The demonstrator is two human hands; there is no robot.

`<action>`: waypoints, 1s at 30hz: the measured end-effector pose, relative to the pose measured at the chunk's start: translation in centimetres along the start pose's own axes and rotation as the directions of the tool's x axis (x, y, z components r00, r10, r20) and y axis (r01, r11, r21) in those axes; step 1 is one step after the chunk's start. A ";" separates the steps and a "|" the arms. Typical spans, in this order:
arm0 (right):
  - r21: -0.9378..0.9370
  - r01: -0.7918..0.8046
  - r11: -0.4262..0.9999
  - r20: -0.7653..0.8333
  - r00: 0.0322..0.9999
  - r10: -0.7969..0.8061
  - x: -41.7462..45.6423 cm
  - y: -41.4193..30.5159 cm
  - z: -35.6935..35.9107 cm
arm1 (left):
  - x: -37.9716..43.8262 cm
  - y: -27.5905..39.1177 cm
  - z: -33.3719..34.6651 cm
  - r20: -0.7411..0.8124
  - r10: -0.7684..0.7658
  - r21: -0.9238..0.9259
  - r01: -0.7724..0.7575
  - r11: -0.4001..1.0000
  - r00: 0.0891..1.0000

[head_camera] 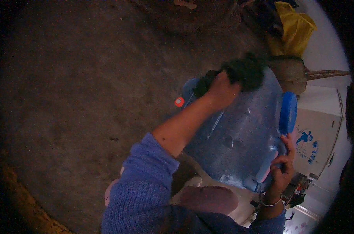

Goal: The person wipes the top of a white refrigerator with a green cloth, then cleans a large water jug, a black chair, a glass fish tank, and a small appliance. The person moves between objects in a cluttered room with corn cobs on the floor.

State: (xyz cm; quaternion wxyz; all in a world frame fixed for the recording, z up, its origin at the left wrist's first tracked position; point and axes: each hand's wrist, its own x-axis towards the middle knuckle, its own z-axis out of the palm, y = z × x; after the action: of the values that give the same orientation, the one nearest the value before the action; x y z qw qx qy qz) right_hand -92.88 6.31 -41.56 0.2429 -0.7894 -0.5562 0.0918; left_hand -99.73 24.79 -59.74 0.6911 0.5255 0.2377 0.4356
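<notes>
A large clear bluish plastic water jug point(238, 140) lies tilted before me, its blue screw cap point(288, 112) towards the right. My left hand point(223, 90) is shut on a dark green cloth point(247, 73), which is pressed on the upper side of the jug. The cloth and that hand are blurred. My right hand point(282, 166) grips the moulded handle point(266, 169) of the jug, beside the cap. A small round orange-red piece point(179, 101) with a pale centre shows at the jug's far left edge; I cannot tell whether it is fixed to the jug.
Dark bare floor point(77, 87) spreads to the left. At the upper right stand a yellow bag point(297, 29) and a grey-brown container point(291, 73) near a wooden stick point(326, 74). A pale cabinet point(320, 125) with a blue print is at the right. A pinkish rounded shape point(209, 199) lies below the jug.
</notes>
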 end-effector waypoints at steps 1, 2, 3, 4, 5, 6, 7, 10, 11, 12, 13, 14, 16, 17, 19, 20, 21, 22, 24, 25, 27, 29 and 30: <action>0.003 -0.017 1.000 -0.010 1.000 0.017 -0.2 -0.5 -0.3 | -0.7 -0.2 -0.6 -0.048 -0.067 0.236 0.077 0.969 0.997; 0.008 -0.031 0.999 -0.020 0.999 0.031 -0.5 -0.9 -0.6 | -1.8 -0.4 -1.6 -0.037 -0.293 0.301 0.290 0.908 0.955; 0.013 -0.017 1.000 -0.027 0.999 0.017 -0.2 -1.5 -0.6 | -3.4 -2.4 -2.8 -0.092 -0.395 0.326 0.403 0.855 0.914; 0.026 -0.016 1.000 -0.032 0.999 0.017 -0.3 -1.1 -0.4 | -5.0 -4.6 -3.7 -0.143 -0.490 0.352 0.507 0.787 0.860; 0.038 -0.022 0.999 -0.033 0.999 0.023 -0.2 -1.1 -0.4 | -7.3 -7.4 -4.5 -0.161 -0.583 0.330 0.601 0.728 0.796; 0.055 -0.026 0.998 -0.034 0.999 0.028 -0.1 -1.1 -0.3 | -9.6 -10.0 -5.4 -0.180 -0.667 0.309 0.685 0.660 0.723; 0.087 -0.043 0.995 -0.049 0.998 0.048 -0.1 -0.7 -0.1 | -11.5 -10.9 -6.4 -0.129 -0.807 0.292 0.799 0.525 0.577; 0.133 -0.045 0.990 -0.075 0.996 0.056 0.3 1.2 0.1 | -14.9 -3.5 -4.4 -0.121 -0.658 0.019 0.665 0.747 0.743; 0.132 -0.055 0.990 -0.070 0.995 0.065 -0.1 1.0 -0.3 | -16.4 -1.8 -3.4 -0.106 -0.612 -0.034 0.612 0.790 0.784; 0.129 -0.064 0.990 -0.062 0.995 0.072 -0.4 0.7 -1.0 | -18.0 -0.1 -2.5 -0.092 -0.561 -0.095 0.554 0.827 0.822; 0.104 -0.049 0.993 -0.051 0.997 0.055 -0.7 1.2 -1.4 | -17.6 3.6 -1.7 -0.022 -0.581 -0.056 0.579 0.814 0.814; 0.082 -0.030 0.996 -0.036 0.999 0.033 -1.1 1.2 -1.5 | -17.1 4.5 -1.7 0.011 -0.394 0.014 0.394 0.919 0.919; 0.060 -0.014 0.998 -0.040 0.999 0.017 -2.1 1.5 0.1 | -15.2 4.1 -2.1 0.104 0.042 0.124 -0.055 0.991 0.994; 0.050 -0.028 0.998 -0.043 0.999 0.030 -2.1 1.6 0.3 | -13.7 4.4 -2.1 0.142 -0.001 0.056 -0.007 0.998 0.990; 0.032 -0.031 0.999 -0.035 0.999 0.032 -2.5 1.7 1.2 | -9.8 2.9 -2.7 0.170 -0.043 -0.006 0.045 0.999 0.985; 0.011 -0.022 1.000 -0.019 1.000 0.022 -2.5 1.5 1.1 | -7.9 1.8 -2.6 0.154 -0.045 -0.016 0.049 0.999 0.987; -0.004 -0.013 1.000 -0.007 1.000 0.013 -2.6 1.5 1.0 | -6.1 1.6 -2.9 0.148 -0.133 0.015 0.132 0.991 0.980; -0.009 0.003 1.000 0.024 1.000 -0.003 -2.3 0.9 0.0 | -4.4 2.5 -3.4 0.137 -0.233 0.045 0.229 0.972 0.963; -0.022 0.045 0.999 0.067 0.997 -0.044 -2.0 0.1 -1.4 | -2.3 1.7 -4.2 0.059 -0.528 0.160 0.514 0.843 0.847; -0.008 0.054 0.999 0.074 0.996 -0.053 -1.9 -0.2 -1.3 | -2.0 0.4 -4.1 0.011 -0.649 0.216 0.632 0.744 0.760; 0.019 0.078 0.997 0.086 0.993 -0.080 -1.1 -1.2 -0.6 | -3.1 -3.8 -4.9 0.012 -0.628 0.189 0.615 0.766 0.778; 0.000 0.047 0.999 0.062 0.997 -0.047 -1.2 -1.5 -0.6 | -6.3 -3.4 -5.5 -0.032 -0.636 0.195 0.629 0.753 0.771; -0.006 0.043 0.999 0.059 0.997 -0.042 -0.9 -1.8 -0.8 | -8.6 -4.7 -5.5 -0.058 -0.627 0.197 0.625 0.755 0.777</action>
State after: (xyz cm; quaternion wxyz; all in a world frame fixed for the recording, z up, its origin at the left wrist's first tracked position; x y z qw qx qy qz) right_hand -94.33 5.76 -40.14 0.2254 -0.7754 -0.5800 0.1076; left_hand -106.73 19.97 -67.12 0.7401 0.4868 0.4392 0.1495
